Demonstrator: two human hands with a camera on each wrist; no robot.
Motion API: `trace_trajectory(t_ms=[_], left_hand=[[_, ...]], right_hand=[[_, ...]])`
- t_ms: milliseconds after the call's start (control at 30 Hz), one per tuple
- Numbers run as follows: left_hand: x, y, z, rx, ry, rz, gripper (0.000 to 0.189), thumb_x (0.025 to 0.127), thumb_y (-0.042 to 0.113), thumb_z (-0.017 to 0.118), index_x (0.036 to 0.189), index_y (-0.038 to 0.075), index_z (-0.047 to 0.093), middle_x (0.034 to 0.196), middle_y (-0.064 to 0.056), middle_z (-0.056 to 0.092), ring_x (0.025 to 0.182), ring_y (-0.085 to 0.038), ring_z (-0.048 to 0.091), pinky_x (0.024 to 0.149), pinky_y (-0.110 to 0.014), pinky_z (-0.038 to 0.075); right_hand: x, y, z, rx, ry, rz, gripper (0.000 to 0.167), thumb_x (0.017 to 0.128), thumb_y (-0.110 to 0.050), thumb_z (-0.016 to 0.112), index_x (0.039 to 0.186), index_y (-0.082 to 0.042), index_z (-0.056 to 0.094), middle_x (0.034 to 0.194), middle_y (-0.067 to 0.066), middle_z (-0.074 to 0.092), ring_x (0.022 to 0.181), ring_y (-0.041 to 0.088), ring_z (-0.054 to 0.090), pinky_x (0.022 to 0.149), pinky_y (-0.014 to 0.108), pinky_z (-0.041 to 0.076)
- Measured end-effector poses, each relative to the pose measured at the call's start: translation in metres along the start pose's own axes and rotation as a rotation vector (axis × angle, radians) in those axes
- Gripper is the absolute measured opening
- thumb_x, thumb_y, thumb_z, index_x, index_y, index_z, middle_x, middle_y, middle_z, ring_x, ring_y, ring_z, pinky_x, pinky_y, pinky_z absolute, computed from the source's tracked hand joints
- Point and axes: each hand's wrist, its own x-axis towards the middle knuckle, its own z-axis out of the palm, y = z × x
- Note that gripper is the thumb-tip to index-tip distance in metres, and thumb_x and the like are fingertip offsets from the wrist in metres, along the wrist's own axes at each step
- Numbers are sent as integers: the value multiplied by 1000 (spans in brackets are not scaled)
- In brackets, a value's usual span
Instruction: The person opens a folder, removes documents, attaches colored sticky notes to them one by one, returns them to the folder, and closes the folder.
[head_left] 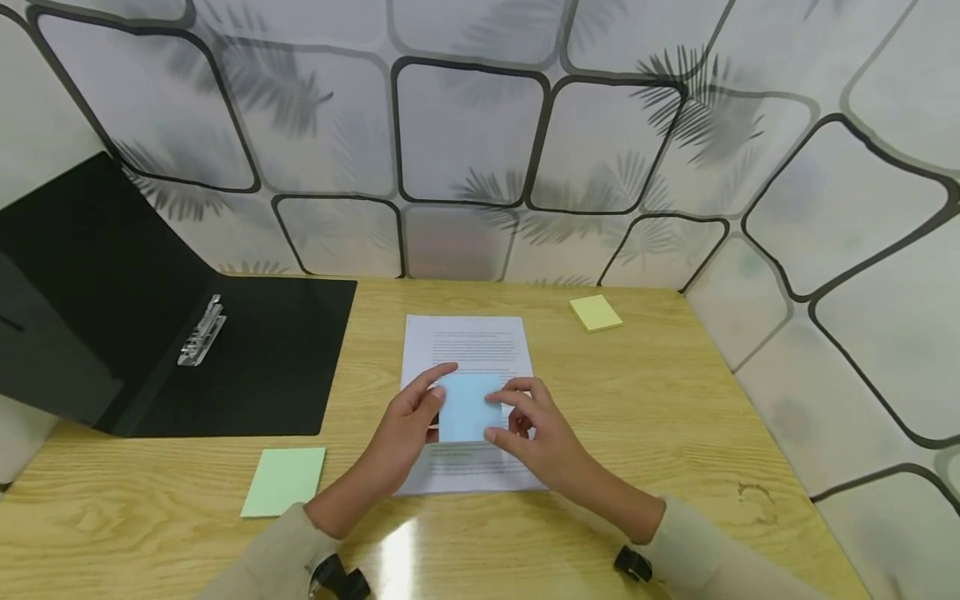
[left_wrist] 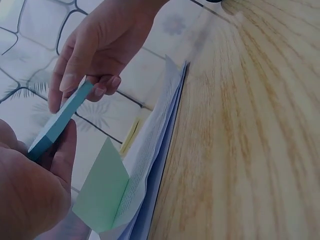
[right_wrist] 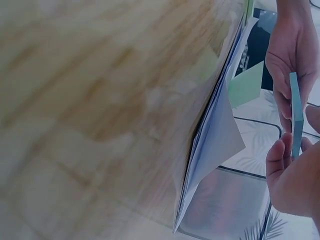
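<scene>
A pad of light blue sticky notes (head_left: 467,410) is held up over printed sheets of paper (head_left: 480,340). My left hand (head_left: 401,433) grips its left side, the thumb lying along the edge of the top face. At the opposite side, my right hand (head_left: 551,437) pinches the pad between thumb and fingers; its other fingers are curled. A green sticky note (left_wrist: 104,186) stands up from the sheets in the left wrist view, mostly hidden beneath the blue pad in the head view. In the right wrist view, the paper corner (right_wrist: 225,142) lifts off the table.
On the left an open black folder (head_left: 262,358) with a metal clip (head_left: 202,332) leans its cover against the partition. A green sticky-note pad (head_left: 283,482) lies near my left forearm, and a yellow pad (head_left: 596,313) lies behind the paper to the right.
</scene>
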Motion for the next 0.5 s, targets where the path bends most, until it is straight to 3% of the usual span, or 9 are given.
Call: trace_trajectory(t_ms=[200,400,500], left_hand=[[-1,-1,-1,20,-19,2,39,111,17,39,145,28,52,117,-11,59,99,-18,61,76,-30,55],[-2,-3,-2,111,-25,6,38,110,19,42,145,25,55,115,-12,63,96,-18,62,77,-29,52],[-2,-3,-1,158,-62,20,38,109,20,45,146,20,55,112,-13,64,92,-18,64,78,-30,53]], right_hand=[[0,-1,-1,-18,8,-5,41,93,-15,75,131,-9,63,127,11,49,80,12,52,69,22,48],[3,1,-3,-35,14,2,46,95,-14,71,139,-10,57,131,12,50,89,14,57,75,24,53],[4,1,-3,20,-9,41,41,97,-13,69,137,-10,59,125,11,56,84,14,61,73,28,57]])
